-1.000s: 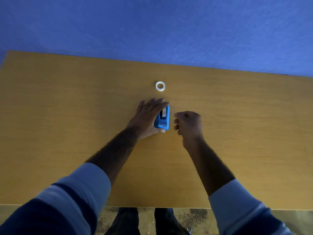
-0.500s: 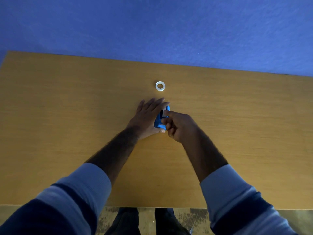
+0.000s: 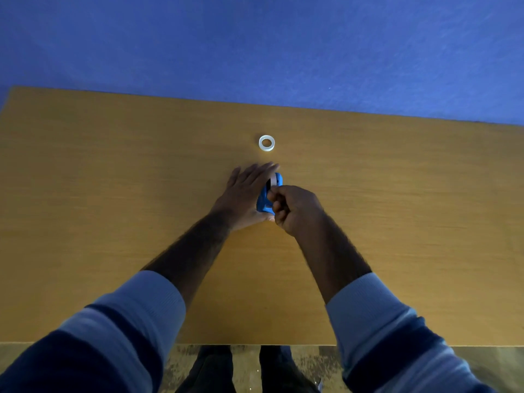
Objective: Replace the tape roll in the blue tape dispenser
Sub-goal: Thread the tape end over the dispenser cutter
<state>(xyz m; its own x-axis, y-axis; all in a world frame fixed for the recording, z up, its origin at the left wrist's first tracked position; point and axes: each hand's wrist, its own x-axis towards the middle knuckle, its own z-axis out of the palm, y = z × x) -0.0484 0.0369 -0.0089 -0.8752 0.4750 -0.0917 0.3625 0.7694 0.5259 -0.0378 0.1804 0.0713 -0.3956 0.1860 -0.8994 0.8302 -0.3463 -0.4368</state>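
A small blue tape dispenser [image 3: 266, 198] stands on the wooden table [image 3: 113, 194] at the middle. My left hand [image 3: 243, 194] lies flat against its left side, fingers stretched out, steadying it. My right hand [image 3: 295, 208] is curled over the dispenser's right and top, fingertips pinched at the pale roll seated in it; what they grip is hidden. A separate white tape roll [image 3: 266, 143] lies flat on the table a little beyond the dispenser, untouched.
The table's far edge meets a blue wall [image 3: 255, 52]. Its near edge runs across the bottom, with a patterned floor [image 3: 482, 364] and my dark trouser legs [image 3: 246, 370] below it.
My right hand moved left from beside the dispenser onto it and closed its fingers at the top. The left hand and the white roll stayed put.
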